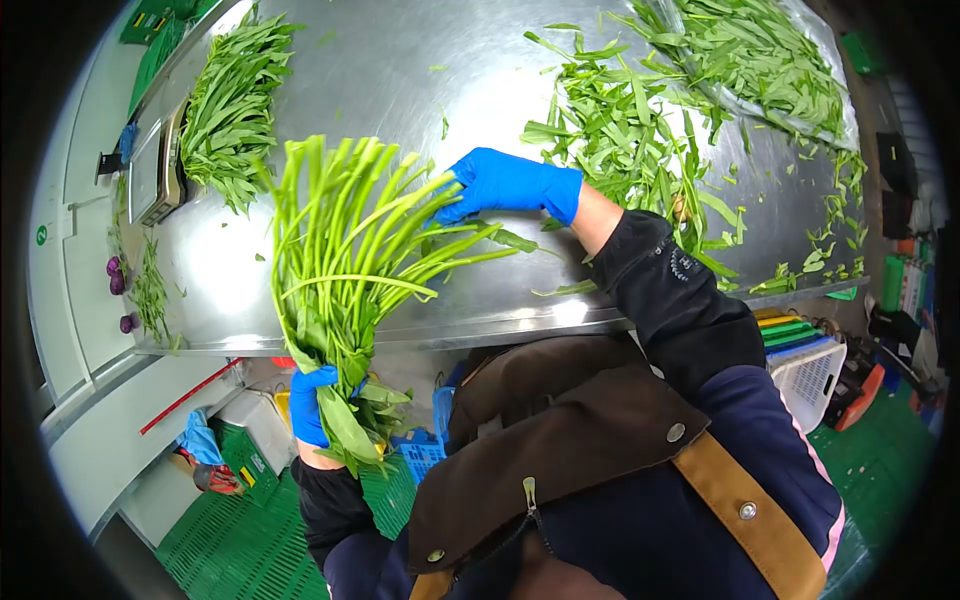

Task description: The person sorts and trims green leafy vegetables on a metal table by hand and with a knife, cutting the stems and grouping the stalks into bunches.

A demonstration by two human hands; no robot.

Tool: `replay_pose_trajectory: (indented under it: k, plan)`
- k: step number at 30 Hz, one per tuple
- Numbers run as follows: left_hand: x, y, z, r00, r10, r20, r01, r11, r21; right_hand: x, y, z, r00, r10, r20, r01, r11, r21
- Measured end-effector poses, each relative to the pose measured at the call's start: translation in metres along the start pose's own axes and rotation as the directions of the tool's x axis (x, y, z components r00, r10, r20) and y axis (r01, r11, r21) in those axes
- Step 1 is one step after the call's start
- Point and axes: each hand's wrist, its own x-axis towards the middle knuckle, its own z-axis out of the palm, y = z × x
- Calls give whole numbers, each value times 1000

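A bunch of leafy greens (345, 240) stands with its pale stems up and its leaves down, over the near edge of the metal table (480, 320). My left hand (315, 405), in a blue glove, is wrapped round the leafy lower part of the bunch. At the upper right of the stems is my right hand (505, 187), also blue-gloved, its fingers closed on some stem ends; the fingertips are partly hidden. Loose leaves (635, 130) lie on the table to the right of it.
A neat pile of greens (235, 105) lies at the back left beside a scale (158, 170). At the back right, more greens (765, 60) rest on clear plastic. A white basket (808, 380) and a blue crate (422, 455) stand below table level.
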Motion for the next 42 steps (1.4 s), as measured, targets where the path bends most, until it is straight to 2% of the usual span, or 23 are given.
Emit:
replay_pose_trajectory:
  k: [3, 7, 8, 10, 11, 13, 14, 15, 16, 17, 19, 23, 24, 25, 27, 29, 32, 35, 37, 39, 40, 41, 42]
  plan:
    - [8, -2, -16, 999, -48, 16, 48, 998, 39, -3, -8, -16, 983, 12, -182, -20, 999, -39]
    - [5, -1, -19, 999, 31, -27, -30, 999, 20, -12, -8, -42, 772, 76, -631, 113, 961, 254]
    - [1, 1, -11, 997, 71, -25, -71, 998, 2, -5, 18, -42, 766, 120, -631, 97, 950, 298]
    - [0, 6, 6, 987, 159, 15, -157, 986, -59, -11, 34, -3, 672, -31, -740, 16, 1000, -27]
    - [0, 10, 12, 986, 168, 16, -167, 984, -59, -15, 33, 31, 641, 25, -768, -49, 999, -8]
    - [2, 19, 19, 955, 278, 108, -272, 960, -66, -5, 83, 78, 704, -442, -556, 124, 847, -517]
    - [6, 20, 16, 949, 290, 122, -276, 954, -116, -5, 77, 96, 816, -432, -385, 235, 856, -461]
    - [10, 21, 16, 946, 296, 129, -283, 953, -111, 13, 98, 119, 865, -474, -162, 241, 677, -695]
    - [14, 22, 19, 942, 303, 142, -286, 950, -128, 18, 114, 137, 837, -546, 14, 353, 522, -776]
    - [18, 24, 24, 938, 310, 157, -289, 947, -144, 25, 119, 142, 830, -558, 7, 352, 515, -781]
    - [21, 27, 43, 940, 300, 160, -281, 951, -132, 40, 129, 145, 812, -499, 303, 520, 381, -764]
    - [31, 25, 45, 953, 220, 207, -199, 973, -115, 72, 121, 52, 838, -535, -103, 217, 502, -837]
    - [31, 24, 44, 964, 195, 181, -180, 979, -95, 76, 120, 13, 764, -583, -277, 149, 577, -803]
    - [30, 24, 42, 973, 171, 154, -161, 984, -78, 70, 114, -35, 610, -717, -338, 22, 441, -897]
    - [27, 23, 34, 977, 141, 161, -132, 989, -62, 25, 85, -107, 451, -606, -655, -329, 569, -753]
    - [28, 20, 28, 986, 138, 94, -134, 990, -49, 1, 92, -157, 183, -602, -777, -570, 579, -583]
    - [36, 20, 33, 985, 129, 114, -125, 991, -40, -9, 69, -106, 231, -613, -756, -439, 628, -643]
    - [64, 20, 30, 985, 107, 139, -106, 994, -12, 9, 94, 18, 555, -502, -664, -121, 740, -661]
    - [83, 29, 36, 980, 66, 185, -76, 996, 45, -7, 89, 63, 803, -472, -364, -95, 501, -860]
    - [78, 34, 69, 967, 206, 152, -229, 962, 149, -14, 112, 39, 746, -518, -419, -103, 531, -841]
    - [95, 36, 55, 957, 257, 132, -287, 896, 338, -24, 111, 16, 695, -424, -580, -198, 664, -721]
    - [100, 40, 58, 933, 302, 196, -360, 777, 517, -39, 113, -12, 551, -515, -657, -204, 680, -704]
    - [116, 40, 53, 899, 322, 299, -439, 680, 587, -56, 108, -36, 453, -547, -704, -397, 583, -709]
